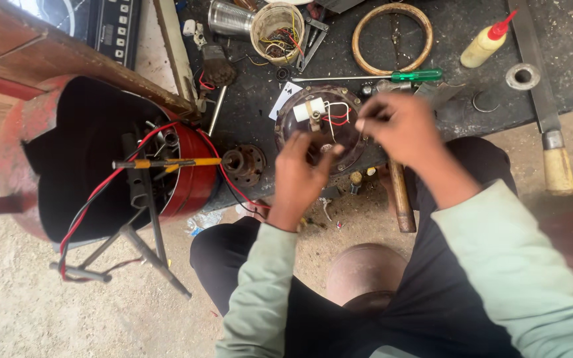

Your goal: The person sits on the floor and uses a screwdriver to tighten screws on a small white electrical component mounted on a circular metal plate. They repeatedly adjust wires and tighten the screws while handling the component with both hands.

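Two hands work over a round, dark motor housing (319, 126) that lies at the near edge of the black mat (565, 40), just beyond the person's knees. Nearest the camera, pale green sleeves (260, 292) and dark trousers frame a rounded brown stool top (365, 272) between the legs. The left hand (300, 176) is half curled, its fingers spread loosely against the housing's near rim. The right hand (399, 122) has its fingertips pressed together as if pinching something fine at the housing's right side, probably a wire, though motion blur hides what it grips. On the housing sits a white cylindrical capacitor (310, 109) with red and white leads loose beside it, so by my reading the wiring is exposed and unfinished, and the casing is yet to be closed.

Beside the housing's left rim lies a rusty bearing hub (245, 164); a wooden-handled tool (402, 195) lies at the mat's near edge. Farther left stands a red cut-open drum (193, 182) holding tools and red wire. Toward the mat's far edge are a green-handled screwdriver (392, 75), a wooden ring (392, 36), a glue bottle with red nozzle (489, 41), a cup of wire scraps (276, 26) and a long file (545, 99). The ground is bare, sandy concrete.
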